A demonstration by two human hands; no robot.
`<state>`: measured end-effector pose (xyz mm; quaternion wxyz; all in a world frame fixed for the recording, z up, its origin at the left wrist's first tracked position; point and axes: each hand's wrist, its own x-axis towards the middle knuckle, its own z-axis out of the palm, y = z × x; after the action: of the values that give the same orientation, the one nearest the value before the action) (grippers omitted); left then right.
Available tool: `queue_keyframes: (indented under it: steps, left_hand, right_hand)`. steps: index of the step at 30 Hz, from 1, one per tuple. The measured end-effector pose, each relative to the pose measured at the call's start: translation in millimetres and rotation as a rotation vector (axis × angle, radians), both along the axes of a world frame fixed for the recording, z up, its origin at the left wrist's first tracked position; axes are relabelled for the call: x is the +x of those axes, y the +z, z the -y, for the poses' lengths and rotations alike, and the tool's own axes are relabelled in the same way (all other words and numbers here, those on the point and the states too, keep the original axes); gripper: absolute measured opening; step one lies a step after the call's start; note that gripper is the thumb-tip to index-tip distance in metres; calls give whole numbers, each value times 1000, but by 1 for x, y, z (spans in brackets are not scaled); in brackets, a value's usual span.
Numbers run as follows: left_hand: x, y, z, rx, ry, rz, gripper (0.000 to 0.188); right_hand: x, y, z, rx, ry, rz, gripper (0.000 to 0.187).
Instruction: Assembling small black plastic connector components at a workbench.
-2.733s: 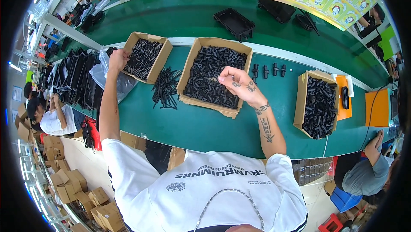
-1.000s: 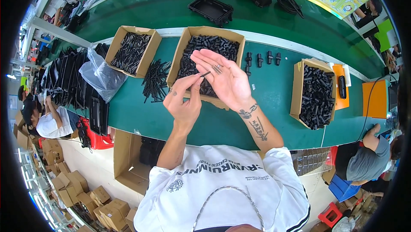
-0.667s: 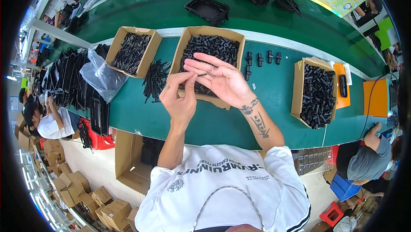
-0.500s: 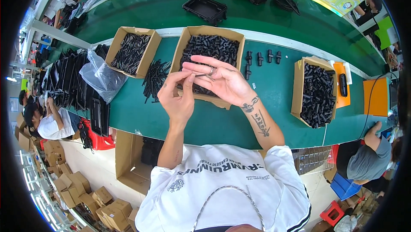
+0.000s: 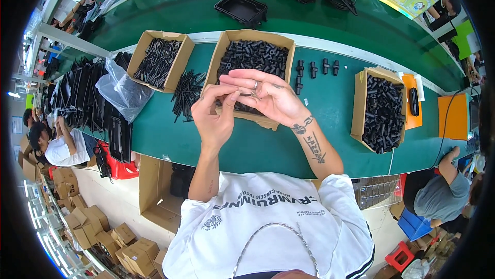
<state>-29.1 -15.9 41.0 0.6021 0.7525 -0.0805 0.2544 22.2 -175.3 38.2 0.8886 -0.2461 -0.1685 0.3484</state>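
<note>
My left hand [image 5: 214, 119] is closed in a pinch over the table, thumb against forefinger. A thin dark rod [image 5: 246, 94] sticks out of that pinch toward my right palm. My right hand [image 5: 273, 98] is palm up with its fingers stretched out beside the left fingertips. Tiny metallic bits seem to lie in the right palm where the rod points, too small to name. Behind both hands stands a cardboard box of black tubular fittings [image 5: 252, 57]. Left of it lies a loose pile of thin black rods [image 5: 186, 93].
Another cardboard box holds thin dark rods [image 5: 159, 62] at the left. Several black fittings [image 5: 312, 70] stand on the green table. A box of black fittings [image 5: 384, 111] sits at the right. A clear plastic bag [image 5: 121, 91] and black frames [image 5: 85, 93] lie far left.
My left fingertips have moved slightly closer to the right palm, and less of the rod shows. My right hand has barely shifted. The head view has tilted a little.
</note>
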Motion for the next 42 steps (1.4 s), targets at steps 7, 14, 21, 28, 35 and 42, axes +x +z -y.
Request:
queue_keyframes:
  steps: [7,14,21,28,35,42]
  left_hand:
    - [-4,8,10,124,12,37,10]
    - [-8,4,26,276,48,182,15]
    - [-3,18,19,462,-174,144,16]
    - [-5,6,25,348,-176,9,5]
    - [-8,-14,34,171,-66,-79,11]
    - [-8,5,30,106,-242,-220,11]
  right_hand:
    - [-6,16,2,-140,-102,-43,54]
    - [-7,12,-4,-56,-186,-155,46]
    - [-7,14,-1,-264,-205,-6,48]
    - [-6,11,-3,-283,-172,-105,44]
    - [-9,7,-8,-294,-219,-91,45]
    - [-9,13,-5,-293,-169,-93,47]
